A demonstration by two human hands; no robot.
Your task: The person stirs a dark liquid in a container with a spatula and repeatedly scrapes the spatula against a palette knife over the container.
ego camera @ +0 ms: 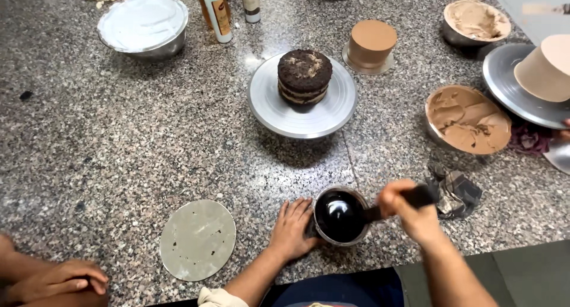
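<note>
At the near edge of a speckled granite table (119, 135), a person's left hand (291, 228) lies flat with fingers spread, its fingertips touching the side of a small steel bowl (341, 216) filled with a glossy dark liquid. The right hand (409, 211) is closed around the black handle of a utensil (396, 203) whose far end reaches the bowl's rim. Just beyond that hand sits a crumpled dark cloth (455, 191). To the left of the bowl, a round grey cake board (198, 240) lies flat on the stone. Farther back, at the middle of the table, a small layered chocolate cake (304, 76) stands upright on a metal turntable (279, 108), its dark crumb top bare and pale filling showing between the layers. Behind it to the right stands a short cake smoothly coated in tan icing (371, 44). Two bowls of brown cream sit on the right side, one near (468, 119) and one farther back (477, 22), beside a second turntable (504, 81) carrying another tan cake (546, 68). A steel bowl of white cream (142, 25) and a few bottles (217, 11) stand along the far edge. At the lower left corner, another person's hands (56, 280) rest clasped together.
</note>
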